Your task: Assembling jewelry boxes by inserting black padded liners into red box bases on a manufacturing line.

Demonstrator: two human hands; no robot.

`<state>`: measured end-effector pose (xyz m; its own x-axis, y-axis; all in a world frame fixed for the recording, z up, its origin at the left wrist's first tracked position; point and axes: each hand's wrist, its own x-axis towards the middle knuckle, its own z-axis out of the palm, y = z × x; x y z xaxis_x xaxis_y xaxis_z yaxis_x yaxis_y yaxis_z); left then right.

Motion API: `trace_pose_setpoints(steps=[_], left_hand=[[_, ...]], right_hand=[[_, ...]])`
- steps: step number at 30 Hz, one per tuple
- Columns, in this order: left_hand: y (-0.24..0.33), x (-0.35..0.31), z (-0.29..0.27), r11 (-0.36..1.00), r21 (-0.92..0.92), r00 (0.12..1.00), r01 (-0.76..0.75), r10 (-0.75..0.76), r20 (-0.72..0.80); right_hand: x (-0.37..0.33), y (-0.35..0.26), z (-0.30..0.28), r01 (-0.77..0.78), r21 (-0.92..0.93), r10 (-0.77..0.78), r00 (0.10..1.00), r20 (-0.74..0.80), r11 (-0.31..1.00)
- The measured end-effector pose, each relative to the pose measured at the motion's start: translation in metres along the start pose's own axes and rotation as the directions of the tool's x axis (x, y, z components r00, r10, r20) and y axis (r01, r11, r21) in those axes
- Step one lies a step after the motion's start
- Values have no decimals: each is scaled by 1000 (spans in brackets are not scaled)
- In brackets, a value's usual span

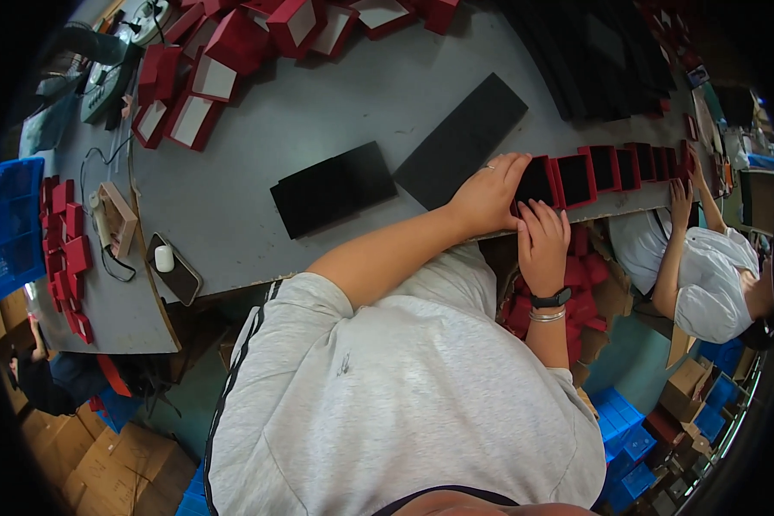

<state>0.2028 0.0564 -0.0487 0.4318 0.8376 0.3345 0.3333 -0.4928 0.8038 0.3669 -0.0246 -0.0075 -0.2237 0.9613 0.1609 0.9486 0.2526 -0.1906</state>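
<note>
At the table's near edge, both my hands are on a small open red box [538, 182] with a black inside. My left hand [488, 196], a ring on one finger, grips the box along its left side. My right hand [542, 245], below a dark wristband and bracelets, has its fingers on the box's near side. What the fingertips press inside is partly hidden. A row of similar red boxes [574, 181] with black insides runs right from it. Left of my hands lie a long black foam sheet [460, 142] and shorter stacked black sheets [334, 189].
White-lined red boxes [232, 43] are heaped at the far left; more black sheets [585, 56] lie far right. A phone [179, 279] bearing a white earbud case [164, 258] sits left. A co-worker's hands [684, 189] are at the row's right end. A carton of red pieces [568, 292] stands below the edge.
</note>
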Motion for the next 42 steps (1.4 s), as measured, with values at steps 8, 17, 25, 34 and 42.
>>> trace_pose_setpoints(steps=[8,17,25,34,42], left_hand=[[2,-11,0,976,197,992,-92,107,-65],[4,-75,-99,788,556,956,263,-289,-43],[-11,-97,-115,857,400,944,325,-272,-185],[-4,-90,-115,868,426,966,256,-219,-134],[12,-88,-129,947,320,1000,-12,18,-17]], right_hand=[[11,8,11,29,-41,-23,989,145,999],[22,21,14,-114,-214,97,992,-85,970],[159,-30,4,106,405,56,928,-368,908],[315,-71,92,-143,235,205,941,-267,961],[258,-64,34,242,539,-47,936,-349,807]])
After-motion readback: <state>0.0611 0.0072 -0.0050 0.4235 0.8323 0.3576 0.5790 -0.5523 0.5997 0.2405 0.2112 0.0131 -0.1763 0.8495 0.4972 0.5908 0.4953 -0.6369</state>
